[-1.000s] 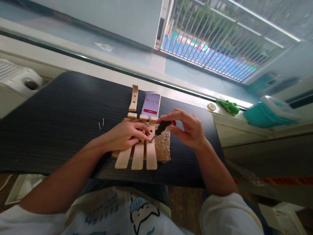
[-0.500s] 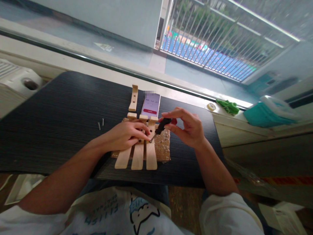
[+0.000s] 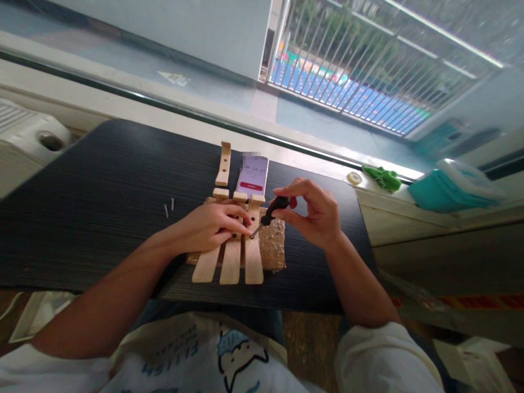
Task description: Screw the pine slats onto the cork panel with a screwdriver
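Three pale wooden slats (image 3: 231,262) lie side by side on a cork block (image 3: 273,246) on the black table (image 3: 102,202). My left hand (image 3: 208,225) presses down on the slats, fingertips pinched at a hole in the right slat. My right hand (image 3: 313,213) grips a small black-handled screwdriver (image 3: 273,209), its tip tilted down to that same hole next to my left fingertips. Whatever sits under the tip is too small to make out.
A loose wooden slat (image 3: 224,162) and a phone (image 3: 252,176) with a lit screen lie just behind the work. Two small screws (image 3: 169,207) rest to the left. A green cloth (image 3: 382,178) and teal tub (image 3: 446,192) sit on the sill at right.
My right hand has turned the screwdriver handle slightly, fingers shifting up and right. My left hand and the slats have stayed put.
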Demonstrator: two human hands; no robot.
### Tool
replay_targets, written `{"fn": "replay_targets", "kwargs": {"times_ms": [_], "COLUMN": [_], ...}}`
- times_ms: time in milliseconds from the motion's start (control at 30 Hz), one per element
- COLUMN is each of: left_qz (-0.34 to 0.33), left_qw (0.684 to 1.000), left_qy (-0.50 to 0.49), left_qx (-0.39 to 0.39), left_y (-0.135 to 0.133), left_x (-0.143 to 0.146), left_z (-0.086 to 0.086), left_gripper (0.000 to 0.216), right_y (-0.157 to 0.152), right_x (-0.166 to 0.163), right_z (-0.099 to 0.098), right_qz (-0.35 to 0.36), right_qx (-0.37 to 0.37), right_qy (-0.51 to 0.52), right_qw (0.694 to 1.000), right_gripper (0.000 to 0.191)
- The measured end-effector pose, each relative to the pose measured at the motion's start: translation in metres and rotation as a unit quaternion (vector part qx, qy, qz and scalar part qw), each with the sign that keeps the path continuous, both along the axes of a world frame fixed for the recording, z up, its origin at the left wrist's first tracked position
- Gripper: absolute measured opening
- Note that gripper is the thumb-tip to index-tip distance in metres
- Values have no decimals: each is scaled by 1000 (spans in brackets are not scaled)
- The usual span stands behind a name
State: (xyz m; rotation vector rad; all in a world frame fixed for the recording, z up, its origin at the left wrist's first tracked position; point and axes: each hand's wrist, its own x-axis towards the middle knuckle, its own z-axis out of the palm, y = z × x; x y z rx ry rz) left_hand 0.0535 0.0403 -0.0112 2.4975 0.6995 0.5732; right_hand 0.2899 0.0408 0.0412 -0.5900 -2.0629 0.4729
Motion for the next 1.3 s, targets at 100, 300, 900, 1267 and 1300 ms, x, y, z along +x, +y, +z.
{"fn": "replay_targets", "kwargs": {"times_ms": [100, 300, 900, 1267, 1300], "left_qz": [2, 6, 4, 7, 8], "left_qw": [1000, 1000, 1000, 1000, 1000], "left_qy": [1, -3, 3, 2, 2], "left_qx": [-4, 1, 17, -1, -3], "left_y": [0, -1, -1, -1, -1], "left_x": [0, 0, 0, 0, 0], "left_z": [0, 1, 0, 1, 1], "left_gripper": [37, 37, 37, 37, 37], "right_y": [0, -1, -2, -2, -2], "right_x": [-1, -4, -8, -7, -7], "right_z": [0, -1, -1, -9, -10], "right_qz": [-5, -11, -36, -46, -50], "right_qx": [11, 18, 30, -8, -14], "right_qy": [7, 15, 38, 38, 35], "right_qw": [1000, 1000, 998, 998, 998], "right_gripper": [23, 23, 24, 27, 27]}}
